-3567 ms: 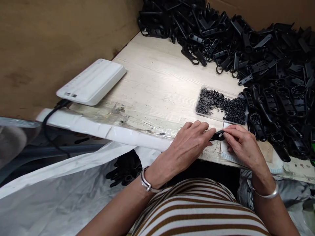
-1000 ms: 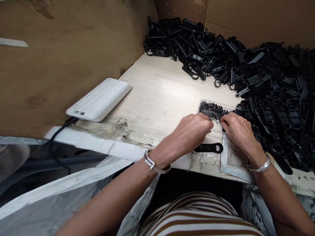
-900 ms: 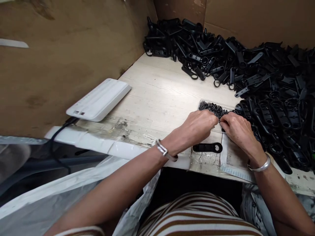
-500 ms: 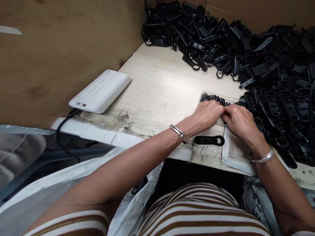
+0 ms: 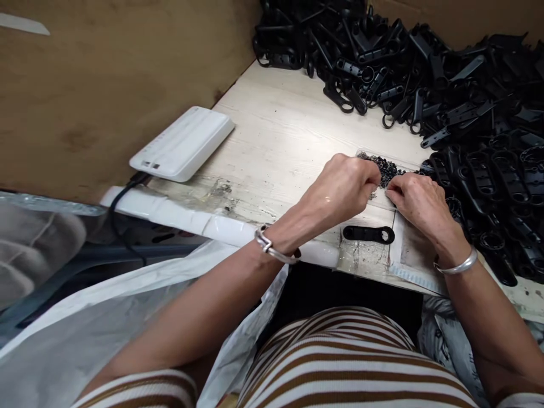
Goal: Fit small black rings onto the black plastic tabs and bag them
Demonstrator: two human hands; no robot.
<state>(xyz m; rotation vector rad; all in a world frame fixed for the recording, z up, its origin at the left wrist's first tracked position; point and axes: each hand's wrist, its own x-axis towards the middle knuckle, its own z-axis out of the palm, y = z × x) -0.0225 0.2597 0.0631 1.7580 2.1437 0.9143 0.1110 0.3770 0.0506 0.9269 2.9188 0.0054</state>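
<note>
My left hand (image 5: 347,184) is closed in a pinch at the near left side of a heap of tiny dark parts (image 5: 385,168). Whatever its fingertips hold is too small to make out. To its right, my right hand (image 5: 419,198) is also closed, thumb against fingers, at the heap's near right side; its contents are hidden. The tiny parts lie in a shallow clear tray, partly covered by both hands. Just below the hands, a flat black plastic piece (image 5: 368,234) with a ring at its right end lies near the table's front edge.
A big pile of black plastic pieces (image 5: 429,73) fills the back and right of the table (image 5: 276,141). On the left lies a white box-shaped device (image 5: 182,144) with a black cable (image 5: 113,218). Cardboard (image 5: 127,73) walls the left side and back.
My hands have moved apart from touching each other; the left has drawn back to the left, uncovering more of the tiny parts. The whole view has shifted slightly.
</note>
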